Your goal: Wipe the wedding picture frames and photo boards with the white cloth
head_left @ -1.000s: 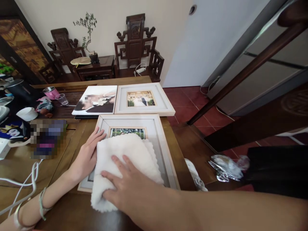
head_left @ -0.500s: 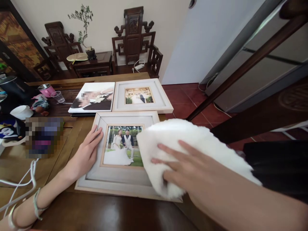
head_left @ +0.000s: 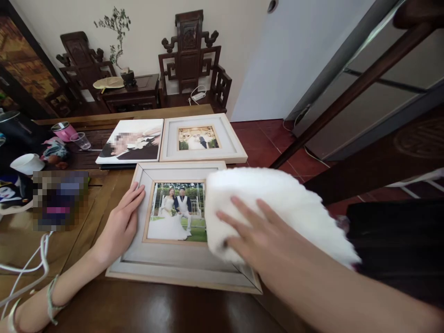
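Observation:
A pale wooden picture frame (head_left: pixel 180 259) lies flat on the table, with a wedding photo of two people on a swing behind its mat. My left hand (head_left: pixel 123 215) grips the frame's left edge, fingers together over the rim. Pressed onto the frame's right side is a fluffy white cloth (head_left: pixel 284 199), held under my right hand (head_left: pixel 253 231) with its fingers spread over it. The cloth hides the frame's upper right part and hangs past its right edge. Behind it lie a second pale frame (head_left: pixel 231 134) and a photo panel (head_left: pixel 133 148).
On the left of the wooden table (head_left: pixel 152 312) are a white cup (head_left: pixel 27 163), a pink mug (head_left: pixel 64 131), a clear plastic cup (head_left: pixel 81 140), a blurred-out object (head_left: pixel 60 199) and white cables (head_left: pixel 43 259). A dark wooden chair (head_left: pixel 367 166) stands close on the right.
My right hand has shifted the cloth slightly upward and right across the frame, uncovering more of its lower right corner. My left hand stays on the left edge.

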`<state>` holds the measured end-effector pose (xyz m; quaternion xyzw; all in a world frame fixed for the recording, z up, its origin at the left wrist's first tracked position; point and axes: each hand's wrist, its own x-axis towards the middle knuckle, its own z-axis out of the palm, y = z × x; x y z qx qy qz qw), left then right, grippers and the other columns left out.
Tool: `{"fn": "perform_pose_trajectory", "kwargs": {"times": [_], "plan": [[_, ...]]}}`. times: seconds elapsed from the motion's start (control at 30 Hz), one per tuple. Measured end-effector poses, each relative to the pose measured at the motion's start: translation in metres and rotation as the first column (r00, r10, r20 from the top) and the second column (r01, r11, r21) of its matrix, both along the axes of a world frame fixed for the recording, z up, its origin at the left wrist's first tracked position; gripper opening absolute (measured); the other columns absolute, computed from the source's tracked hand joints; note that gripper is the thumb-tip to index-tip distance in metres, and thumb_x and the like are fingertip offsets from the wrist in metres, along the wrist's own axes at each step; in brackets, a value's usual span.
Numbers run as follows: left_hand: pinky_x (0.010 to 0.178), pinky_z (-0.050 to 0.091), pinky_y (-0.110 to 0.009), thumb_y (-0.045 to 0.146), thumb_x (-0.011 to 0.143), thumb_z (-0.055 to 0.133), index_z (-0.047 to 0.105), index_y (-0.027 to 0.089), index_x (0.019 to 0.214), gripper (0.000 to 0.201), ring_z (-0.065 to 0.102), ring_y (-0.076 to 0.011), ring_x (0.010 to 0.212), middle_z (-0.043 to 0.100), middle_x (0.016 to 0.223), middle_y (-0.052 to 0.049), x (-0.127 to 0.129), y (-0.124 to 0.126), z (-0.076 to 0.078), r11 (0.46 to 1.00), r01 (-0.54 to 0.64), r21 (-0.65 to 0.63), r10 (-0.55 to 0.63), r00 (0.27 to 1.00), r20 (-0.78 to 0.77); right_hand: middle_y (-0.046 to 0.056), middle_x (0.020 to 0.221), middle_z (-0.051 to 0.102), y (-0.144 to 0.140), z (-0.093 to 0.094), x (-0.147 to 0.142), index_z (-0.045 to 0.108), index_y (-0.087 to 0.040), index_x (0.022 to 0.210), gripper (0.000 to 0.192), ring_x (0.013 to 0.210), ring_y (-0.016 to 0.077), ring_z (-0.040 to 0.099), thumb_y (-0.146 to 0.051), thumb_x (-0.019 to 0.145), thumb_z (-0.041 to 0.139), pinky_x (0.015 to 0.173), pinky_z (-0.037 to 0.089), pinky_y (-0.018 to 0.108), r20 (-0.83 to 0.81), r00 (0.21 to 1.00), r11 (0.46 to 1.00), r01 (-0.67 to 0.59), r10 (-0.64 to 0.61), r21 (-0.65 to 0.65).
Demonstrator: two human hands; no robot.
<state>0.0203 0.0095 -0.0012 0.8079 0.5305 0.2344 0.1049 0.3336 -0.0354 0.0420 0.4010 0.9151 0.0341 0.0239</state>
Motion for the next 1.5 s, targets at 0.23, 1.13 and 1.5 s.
{"fn": "perform_pose_trajectory", "kwargs": {"times": [0.23,1.13,1.5], "plan": [[0.120,0.027,-0.046,0.017,0.096,0.032,0.052,0.008,0.138,0.048,0.031,-0.0244,0.146,0.047,0.150,-0.013,-0.002,0.000,-0.002,1.000,0.009,0.005,-0.009,1.000,-0.014,0.000,0.132,0.064,-0.022,0.009,0.005,0.073,-0.031,0.100,0.030,0.128,0.0323,0.052,-0.016,0.077,0.060,0.100,0.045,0.052,-0.150,0.981,0.988,-0.136,0.123,-0.074],[0.120,0.028,-0.045,0.017,0.097,0.032,0.051,0.009,0.138,0.047,0.032,-0.0237,0.146,0.042,0.153,-0.015,-0.005,-0.001,-0.003,1.000,0.026,-0.004,-0.026,1.000,0.013,0.021,0.118,0.067,0.119,0.016,-0.071,0.056,-0.006,0.124,0.053,0.135,0.0351,0.043,0.009,0.074,0.048,0.107,0.032,0.053,0.100,0.962,0.967,-0.255,0.253,0.000],[0.120,0.027,-0.049,0.018,0.097,0.032,0.048,0.016,0.142,0.048,0.033,-0.0237,0.145,0.045,0.152,-0.011,-0.001,-0.001,-0.001,1.000,-0.006,-0.028,0.008,0.998,0.055,0.020,0.129,0.062,0.057,-0.001,-0.009,0.066,-0.015,0.113,0.057,0.134,0.0420,0.041,0.001,0.058,0.064,0.101,0.039,0.054,0.081,0.995,0.998,-0.058,0.058,-0.011]]}}
